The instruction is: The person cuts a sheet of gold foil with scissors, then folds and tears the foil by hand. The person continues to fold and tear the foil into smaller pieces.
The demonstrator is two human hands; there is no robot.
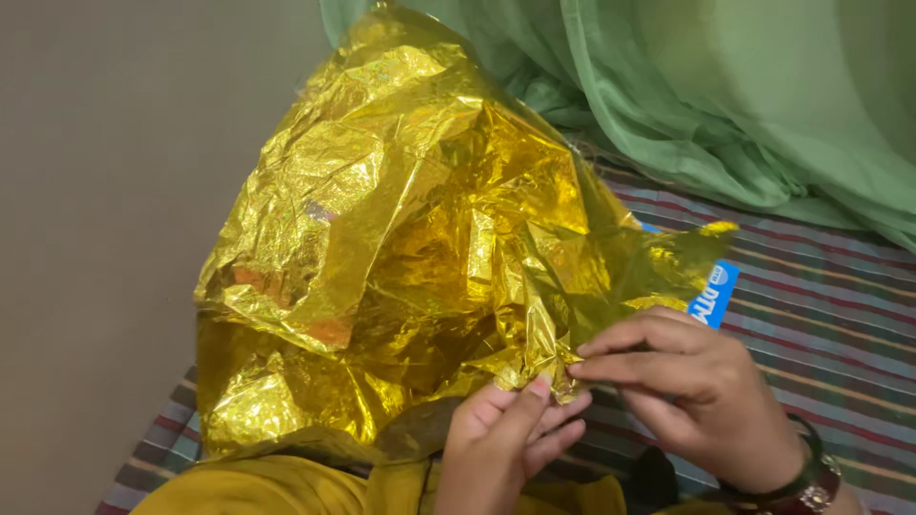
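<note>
Gold foil sheet (382, 257), heavily creased and bunched into a loose mound, lies on a striped mat (811, 286) and fills the middle of the view; its lower right corner is gathered into a tight twist directly in front of the person.

Left hand (506, 439): grip closed on that twist, thumb pressed over the foil from below. Right hand (687, 391): thumb and forefinger pinched together on the same twist from the right, the two hands touching at the foil. A dark bangle and wristwatch (811, 482) sit on the right wrist.

Risks, as judged: the foil looks thin and brittle at the creases, so a hard pull at the pinched point could tear it; the slick surface could slide out of a light pinch; the unsupported bulk could sag and undo the gathered corner.

Surroundings: a blue card or packet (716, 291) lies partly under the foil's right edge, most of it hidden, its kind uncertain; green cloth (744, 105) is heaped behind, touching the foil's upper edge; mustard-yellow cloth (286, 486), probably the person's clothing, lies at the bottom; a plain grey floor (105, 191) runs along the left. The mound itself hides whatever lies beneath it.
</note>
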